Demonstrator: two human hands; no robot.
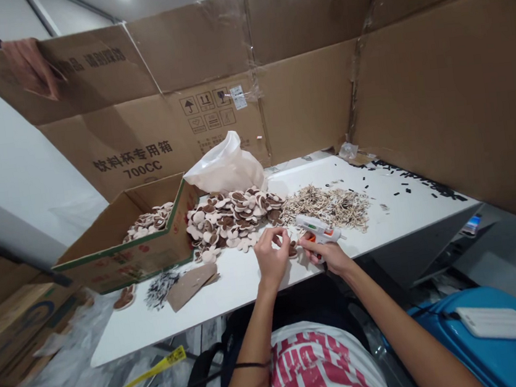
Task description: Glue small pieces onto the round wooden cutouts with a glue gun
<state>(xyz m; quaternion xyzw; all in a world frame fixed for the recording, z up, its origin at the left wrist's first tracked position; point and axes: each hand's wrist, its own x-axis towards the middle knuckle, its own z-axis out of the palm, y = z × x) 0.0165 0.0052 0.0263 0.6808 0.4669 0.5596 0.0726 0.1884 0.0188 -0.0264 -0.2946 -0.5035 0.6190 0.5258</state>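
My left hand (pixel 272 257) is closed in a pinch at the table's front edge. At its fingertips is a small brown felt piece (pixel 293 250), partly hidden by the fingers. My right hand (pixel 331 256) wraps round the handle of a white hot glue gun (pixel 316 226) with an orange trigger, its body lying across above the knuckles. Just beyond my left hand spreads a heap of brown and cream felt pieces (pixel 228 218). Behind the glue gun lies a pile of thin pale strips (pixel 329 204).
A cardboard box (pixel 121 262) with felt pieces stands left, beside a white plastic bag (pixel 229 162). Grey strips (pixel 161 288) and brown card (pixel 191 286) lie front left. Black bits (pixel 424 181) scatter right. Tall cardboard walls (pixel 308 101) enclose the back; another person's hand (pixel 33 67) hangs over them.
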